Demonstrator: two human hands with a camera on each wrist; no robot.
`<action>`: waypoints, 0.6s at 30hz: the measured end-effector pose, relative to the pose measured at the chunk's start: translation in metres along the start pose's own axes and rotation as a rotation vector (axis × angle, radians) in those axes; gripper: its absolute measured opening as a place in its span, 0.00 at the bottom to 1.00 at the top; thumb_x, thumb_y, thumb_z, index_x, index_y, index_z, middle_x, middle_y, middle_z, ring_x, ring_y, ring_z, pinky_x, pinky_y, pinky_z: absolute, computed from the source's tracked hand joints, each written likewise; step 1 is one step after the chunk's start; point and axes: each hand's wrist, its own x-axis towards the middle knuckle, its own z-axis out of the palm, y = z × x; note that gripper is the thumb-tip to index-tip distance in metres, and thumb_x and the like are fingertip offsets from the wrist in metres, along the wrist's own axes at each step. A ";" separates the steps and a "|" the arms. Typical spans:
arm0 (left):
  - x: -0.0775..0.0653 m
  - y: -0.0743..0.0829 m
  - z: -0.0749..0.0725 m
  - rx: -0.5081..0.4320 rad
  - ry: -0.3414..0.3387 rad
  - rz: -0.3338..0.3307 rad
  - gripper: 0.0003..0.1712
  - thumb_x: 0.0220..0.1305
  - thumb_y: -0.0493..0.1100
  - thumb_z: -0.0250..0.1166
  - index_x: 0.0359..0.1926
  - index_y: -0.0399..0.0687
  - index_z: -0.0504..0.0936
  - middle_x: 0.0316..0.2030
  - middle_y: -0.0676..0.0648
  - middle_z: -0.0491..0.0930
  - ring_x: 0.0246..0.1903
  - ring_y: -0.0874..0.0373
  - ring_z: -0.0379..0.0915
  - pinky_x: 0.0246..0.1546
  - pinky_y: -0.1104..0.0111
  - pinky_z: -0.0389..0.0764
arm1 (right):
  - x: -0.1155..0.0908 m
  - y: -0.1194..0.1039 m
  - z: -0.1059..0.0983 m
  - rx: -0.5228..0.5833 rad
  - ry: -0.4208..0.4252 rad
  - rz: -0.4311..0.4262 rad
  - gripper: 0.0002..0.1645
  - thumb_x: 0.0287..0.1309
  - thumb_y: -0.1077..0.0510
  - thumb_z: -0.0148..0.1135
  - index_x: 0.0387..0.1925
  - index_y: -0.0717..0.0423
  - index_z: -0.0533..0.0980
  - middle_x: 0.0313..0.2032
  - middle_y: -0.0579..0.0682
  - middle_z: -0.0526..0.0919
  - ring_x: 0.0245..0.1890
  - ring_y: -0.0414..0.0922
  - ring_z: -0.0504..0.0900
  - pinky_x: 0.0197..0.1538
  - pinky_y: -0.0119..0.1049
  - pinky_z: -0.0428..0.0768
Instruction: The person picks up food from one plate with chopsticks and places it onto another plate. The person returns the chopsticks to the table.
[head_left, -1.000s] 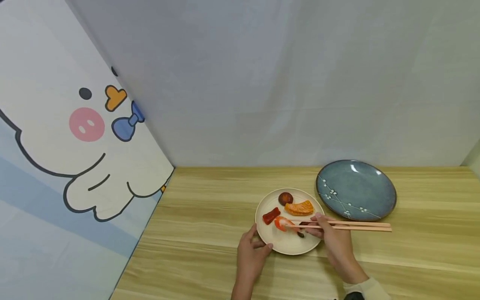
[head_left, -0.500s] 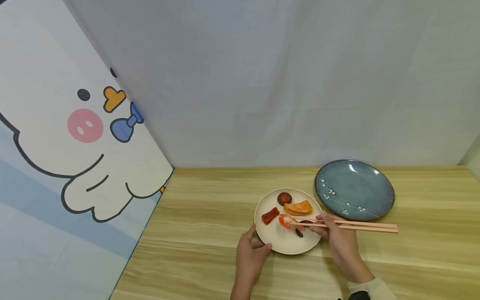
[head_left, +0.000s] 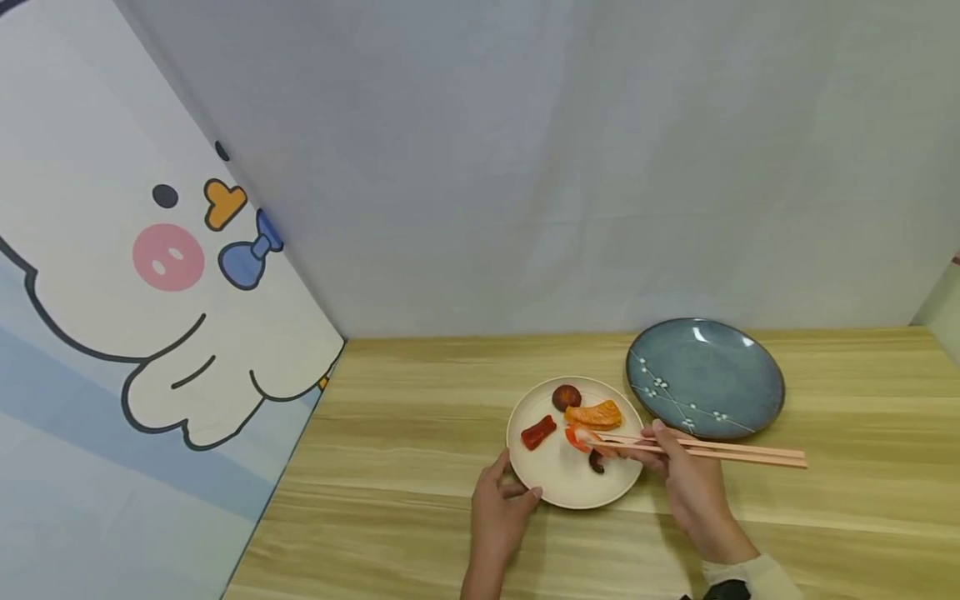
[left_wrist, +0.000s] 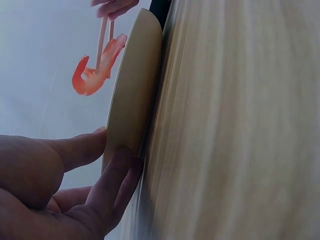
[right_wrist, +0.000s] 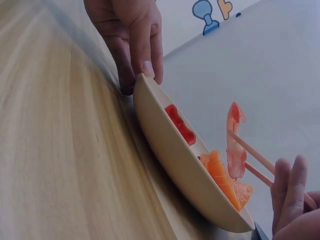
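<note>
My right hand (head_left: 693,500) grips a pair of pale pink chopsticks (head_left: 750,452). Their tips pinch an orange-and-white shrimp (head_left: 580,439), raised above the cream plate (head_left: 558,487) in both wrist views. On the plate's left rim, my left hand (head_left: 501,508) holds the edge between thumb and fingers. The plate carries an orange salmon slice (head_left: 596,415), a red wavy strip (head_left: 538,432), a round brown piece (head_left: 566,397) and a dark curved piece (head_left: 597,463), the last partly hidden by the chopsticks. The salmon slice (right_wrist: 222,180) lies just under the shrimp in the right wrist view.
A blue-grey plate (head_left: 705,375) with white blossoms stands behind and right of the cream plate, close to it. The wood-grain table (head_left: 397,425) ends at a pale back curtain (head_left: 525,167). A cartoon-printed panel (head_left: 97,317) stands at the left.
The shrimp has come up off the cream plate and moved slightly right with the chopsticks and my right hand. My left hand has stayed at the rim.
</note>
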 end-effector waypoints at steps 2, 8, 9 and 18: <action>0.000 0.000 0.000 0.008 0.001 0.001 0.44 0.56 0.23 0.75 0.72 0.20 0.66 0.55 0.34 0.76 0.43 0.50 0.85 0.35 0.73 0.87 | 0.000 -0.001 0.000 0.003 0.011 0.006 0.17 0.79 0.65 0.52 0.35 0.57 0.84 0.33 0.48 0.88 0.30 0.41 0.91 0.40 0.32 0.91; 0.000 0.000 0.000 0.015 0.005 -0.013 0.44 0.56 0.23 0.75 0.72 0.21 0.67 0.56 0.33 0.76 0.43 0.51 0.85 0.35 0.73 0.87 | -0.001 -0.004 -0.001 -0.007 0.030 0.028 0.20 0.80 0.65 0.52 0.32 0.54 0.86 0.32 0.46 0.88 0.28 0.39 0.91 0.39 0.29 0.90; 0.000 0.000 0.000 0.012 0.006 -0.017 0.44 0.56 0.23 0.75 0.72 0.21 0.67 0.56 0.33 0.76 0.43 0.52 0.85 0.35 0.73 0.87 | -0.001 -0.005 -0.002 -0.008 0.027 0.028 0.20 0.80 0.65 0.52 0.32 0.54 0.86 0.31 0.46 0.88 0.28 0.39 0.91 0.39 0.28 0.90; -0.001 -0.001 -0.001 0.010 0.001 -0.011 0.44 0.57 0.23 0.75 0.73 0.20 0.66 0.57 0.33 0.75 0.44 0.50 0.85 0.36 0.73 0.87 | 0.000 -0.007 -0.005 0.006 0.003 0.023 0.23 0.81 0.63 0.51 0.30 0.52 0.87 0.31 0.47 0.89 0.28 0.38 0.91 0.39 0.26 0.90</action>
